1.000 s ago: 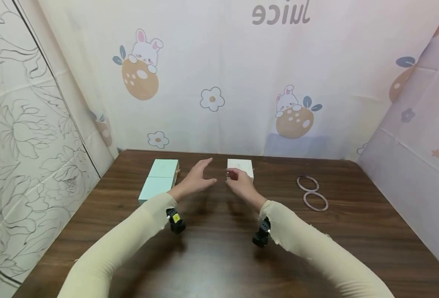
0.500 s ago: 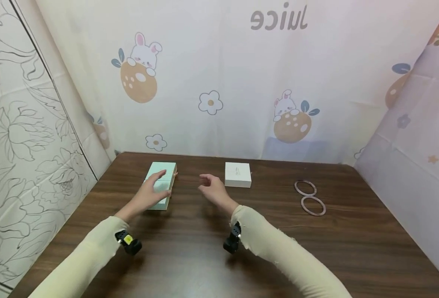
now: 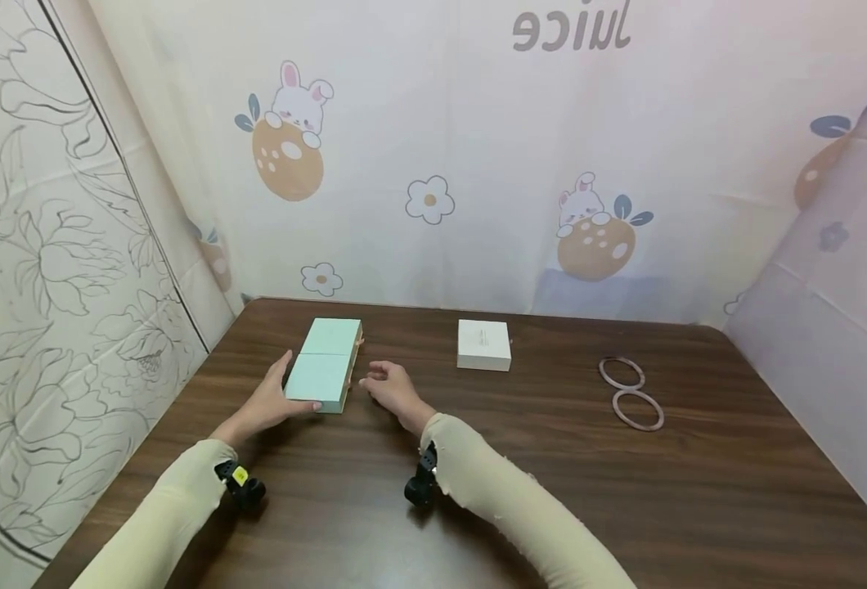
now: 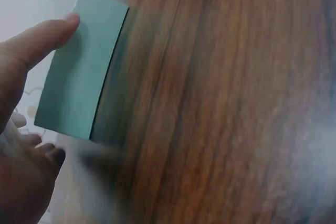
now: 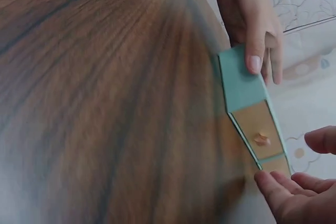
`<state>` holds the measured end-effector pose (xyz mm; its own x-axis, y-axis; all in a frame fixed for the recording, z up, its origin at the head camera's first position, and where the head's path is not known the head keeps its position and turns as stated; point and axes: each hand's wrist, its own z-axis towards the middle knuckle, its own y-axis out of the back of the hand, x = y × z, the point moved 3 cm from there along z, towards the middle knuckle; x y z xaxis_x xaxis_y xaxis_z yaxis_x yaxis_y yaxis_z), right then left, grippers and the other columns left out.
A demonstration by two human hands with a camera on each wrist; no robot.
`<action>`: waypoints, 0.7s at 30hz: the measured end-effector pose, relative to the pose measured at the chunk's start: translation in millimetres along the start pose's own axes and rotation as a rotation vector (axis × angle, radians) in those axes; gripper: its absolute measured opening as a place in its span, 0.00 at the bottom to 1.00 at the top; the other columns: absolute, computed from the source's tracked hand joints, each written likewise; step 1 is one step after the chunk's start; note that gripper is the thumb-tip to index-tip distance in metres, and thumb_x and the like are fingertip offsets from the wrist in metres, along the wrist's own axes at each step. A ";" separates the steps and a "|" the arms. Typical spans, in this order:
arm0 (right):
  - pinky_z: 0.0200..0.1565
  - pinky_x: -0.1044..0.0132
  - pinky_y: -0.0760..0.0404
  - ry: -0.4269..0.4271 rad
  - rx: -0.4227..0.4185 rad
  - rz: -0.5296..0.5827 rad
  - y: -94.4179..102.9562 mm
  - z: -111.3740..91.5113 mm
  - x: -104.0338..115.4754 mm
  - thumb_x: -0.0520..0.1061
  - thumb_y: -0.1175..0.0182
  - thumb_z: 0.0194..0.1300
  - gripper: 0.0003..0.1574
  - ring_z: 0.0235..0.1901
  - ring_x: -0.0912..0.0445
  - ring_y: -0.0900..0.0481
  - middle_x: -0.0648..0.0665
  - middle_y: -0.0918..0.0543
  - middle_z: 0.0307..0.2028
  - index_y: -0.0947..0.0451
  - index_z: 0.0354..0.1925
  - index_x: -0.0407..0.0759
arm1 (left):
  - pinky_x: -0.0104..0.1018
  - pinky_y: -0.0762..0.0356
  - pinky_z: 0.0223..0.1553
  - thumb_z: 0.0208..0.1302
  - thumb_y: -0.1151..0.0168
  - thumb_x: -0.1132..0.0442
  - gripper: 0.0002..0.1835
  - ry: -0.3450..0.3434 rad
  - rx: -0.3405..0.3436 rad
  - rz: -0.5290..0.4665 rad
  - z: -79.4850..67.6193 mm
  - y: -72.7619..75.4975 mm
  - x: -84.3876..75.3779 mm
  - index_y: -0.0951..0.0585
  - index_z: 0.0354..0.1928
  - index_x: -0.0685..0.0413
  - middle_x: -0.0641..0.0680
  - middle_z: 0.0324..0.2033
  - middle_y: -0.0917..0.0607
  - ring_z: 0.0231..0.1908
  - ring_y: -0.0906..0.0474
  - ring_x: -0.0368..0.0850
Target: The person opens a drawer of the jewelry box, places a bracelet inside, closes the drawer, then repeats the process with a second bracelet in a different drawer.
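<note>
Two mint-green boxes stand end to end at the back left, a near box (image 3: 317, 381) and a far box (image 3: 334, 335). Tan drawer fronts with a small ribbon pull (image 5: 262, 139) face right. My left hand (image 3: 262, 407) is spread about the near box's corner. Its thumb (image 5: 254, 59) lies on the end face turned towards me, and the fingers reach along the left side, partly hidden. Just right of the boxes hovers my right hand (image 3: 397, 394), fingers loosely bent around nothing, close to the drawer side.
A white box (image 3: 483, 345) with small print sits at the back middle. Farther right, two pinkish-grey rings (image 3: 637, 411) lie touching on the dark wooden table (image 3: 551, 483). A printed curtain (image 3: 478, 123) hangs behind the table.
Both hands have swept left from the middle of the table. The left hand has come to touch the near mint box; the right has left the white box's side for the drawer side.
</note>
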<state>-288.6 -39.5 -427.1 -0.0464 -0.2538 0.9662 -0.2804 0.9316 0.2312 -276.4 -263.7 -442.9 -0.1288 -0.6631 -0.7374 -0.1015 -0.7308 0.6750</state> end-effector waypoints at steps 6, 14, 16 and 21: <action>0.53 0.57 0.26 0.039 0.048 -0.003 -21.3 1.5 -4.9 0.36 0.39 0.64 0.32 0.57 0.45 0.27 0.35 0.26 0.57 0.35 0.65 0.32 | 0.63 0.48 0.62 0.51 0.27 0.50 0.62 -0.019 0.008 -0.037 1.0 -3.9 4.4 0.59 0.71 0.73 0.75 0.69 0.53 0.67 0.52 0.70; 0.51 0.62 0.24 0.105 0.068 -0.005 -35.9 0.7 -9.5 0.24 0.38 0.54 0.37 0.56 0.46 0.26 0.36 0.24 0.55 0.32 0.63 0.32 | 0.61 0.40 0.58 0.51 0.27 0.47 0.60 -0.072 -0.034 -0.026 0.1 -7.4 8.9 0.53 0.71 0.73 0.75 0.67 0.44 0.63 0.43 0.69; 0.51 0.62 0.24 0.109 0.061 -0.003 -37.1 0.6 -9.5 0.25 0.38 0.54 0.37 0.56 0.46 0.26 0.37 0.23 0.53 0.32 0.63 0.32 | 0.61 0.42 0.60 0.51 0.26 0.48 0.60 -0.059 -0.032 -0.039 0.2 -7.2 10.8 0.54 0.71 0.72 0.75 0.67 0.46 0.64 0.44 0.68; 0.51 0.62 0.24 0.121 0.044 -0.005 -36.8 0.5 -7.6 0.26 0.37 0.54 0.35 0.54 0.47 0.25 0.39 0.22 0.50 0.30 0.61 0.32 | 0.60 0.42 0.61 0.51 0.25 0.52 0.58 -0.039 -0.042 -0.039 2.5 -5.7 11.3 0.53 0.71 0.73 0.74 0.67 0.45 0.65 0.44 0.67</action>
<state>-278.4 -72.0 -443.0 0.0701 -0.2232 0.9722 -0.3225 0.9172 0.2338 -279.7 -266.6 -455.0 -0.1642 -0.6278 -0.7608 -0.0662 -0.7625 0.6435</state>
